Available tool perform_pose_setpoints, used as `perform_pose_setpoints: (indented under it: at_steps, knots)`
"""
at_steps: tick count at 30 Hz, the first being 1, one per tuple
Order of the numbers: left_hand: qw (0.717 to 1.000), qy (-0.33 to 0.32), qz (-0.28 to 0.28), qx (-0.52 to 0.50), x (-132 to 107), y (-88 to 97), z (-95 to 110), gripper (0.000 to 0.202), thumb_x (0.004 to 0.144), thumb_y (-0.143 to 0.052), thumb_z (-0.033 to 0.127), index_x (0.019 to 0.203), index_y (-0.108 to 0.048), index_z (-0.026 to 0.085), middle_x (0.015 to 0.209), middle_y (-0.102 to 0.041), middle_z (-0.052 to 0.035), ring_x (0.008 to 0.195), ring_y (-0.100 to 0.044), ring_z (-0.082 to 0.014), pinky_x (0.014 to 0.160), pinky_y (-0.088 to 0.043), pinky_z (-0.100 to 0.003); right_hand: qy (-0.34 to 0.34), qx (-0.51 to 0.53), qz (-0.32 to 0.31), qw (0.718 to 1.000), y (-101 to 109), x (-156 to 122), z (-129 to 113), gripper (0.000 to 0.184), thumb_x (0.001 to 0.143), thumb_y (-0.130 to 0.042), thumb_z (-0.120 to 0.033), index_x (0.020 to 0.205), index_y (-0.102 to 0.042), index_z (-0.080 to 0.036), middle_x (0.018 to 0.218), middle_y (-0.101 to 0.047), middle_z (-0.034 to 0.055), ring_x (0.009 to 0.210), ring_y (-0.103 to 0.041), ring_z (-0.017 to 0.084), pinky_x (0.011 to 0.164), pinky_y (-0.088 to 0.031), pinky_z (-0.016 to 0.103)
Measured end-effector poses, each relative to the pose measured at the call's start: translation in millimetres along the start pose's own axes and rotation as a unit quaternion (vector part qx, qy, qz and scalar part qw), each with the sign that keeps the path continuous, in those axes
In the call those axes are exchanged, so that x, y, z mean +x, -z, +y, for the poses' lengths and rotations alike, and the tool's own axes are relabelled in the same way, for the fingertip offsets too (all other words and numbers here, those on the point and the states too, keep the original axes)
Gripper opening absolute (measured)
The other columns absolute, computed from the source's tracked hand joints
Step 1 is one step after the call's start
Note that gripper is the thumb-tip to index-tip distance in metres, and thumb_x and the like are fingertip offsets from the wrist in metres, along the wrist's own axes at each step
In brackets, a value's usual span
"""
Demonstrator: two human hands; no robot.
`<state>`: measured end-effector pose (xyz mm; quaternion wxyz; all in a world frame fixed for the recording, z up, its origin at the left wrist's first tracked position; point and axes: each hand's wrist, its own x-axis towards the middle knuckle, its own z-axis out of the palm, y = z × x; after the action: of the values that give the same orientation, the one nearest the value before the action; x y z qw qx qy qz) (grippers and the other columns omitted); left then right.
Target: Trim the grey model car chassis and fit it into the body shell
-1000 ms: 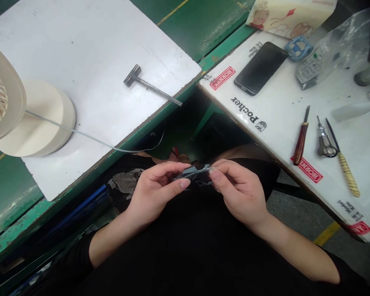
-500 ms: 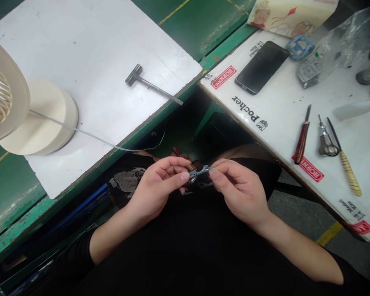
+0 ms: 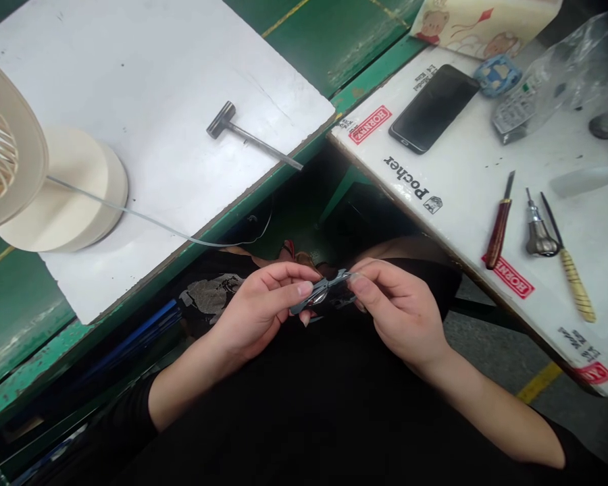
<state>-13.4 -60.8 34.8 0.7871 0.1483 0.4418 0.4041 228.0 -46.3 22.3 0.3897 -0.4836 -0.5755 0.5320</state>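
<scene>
Pinched at centre frame, above the dark lap: small grey metal part (image 3: 324, 295), left end between thumb and forefinger of left hand (image 3: 256, 310), right end in closed fingertips of right hand (image 3: 400, 314). Gripped at both ends, probably for steadiness and a close look. Spanning the gap between both grips. Lying apart at upper centre: steel T-shaped tool (image 3: 248, 135).
</scene>
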Motion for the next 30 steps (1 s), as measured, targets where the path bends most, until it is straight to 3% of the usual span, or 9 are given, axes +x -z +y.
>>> perform_pose_setpoints:
  at_steps: [10,21,30]
  knots:
    - [0.997,-0.058,0.013,0.049,-4,5.5,-5,0.032,0.083,-0.114,0.026,0.111,-0.1,0.021,0.102,-0.092,-0.0085,0.077,-0.079,-0.0152,0.078,-0.07,-0.028,-0.021,-0.01,0.013,1.0,-2,4,0,0.045,0.115,-0.083,-0.056,0.085,-0.08,-0.024,0.08,-0.074,0.0025,0.07,-0.066,0.017,0.065,-0.055,0.031]
    - [0.989,-0.114,0.008,0.097,-6,7.4,-10,0.028,0.091,-0.109,0.023,0.117,-0.1,0.025,0.111,-0.095,-0.0079,0.088,-0.084,-0.0167,0.085,-0.074,-0.027,-0.034,-0.015,0.009,0.999,-3,2,-3,0.05,0.116,-0.081,-0.061,0.083,-0.078,-0.024,0.08,-0.074,0.0031,0.07,-0.066,0.018,0.064,-0.054,0.032]
    - [0.986,-0.121,0.025,0.109,-6,5.5,-9,0.027,0.091,-0.11,0.023,0.116,-0.101,0.027,0.107,-0.094,-0.007,0.082,-0.084,-0.0158,0.082,-0.075,-0.027,-0.04,0.01,0.002,0.999,-2,1,-2,0.041,0.116,-0.082,-0.048,0.084,-0.079,-0.023,0.077,-0.071,0.0011,0.067,-0.061,0.015,0.062,-0.05,0.028]
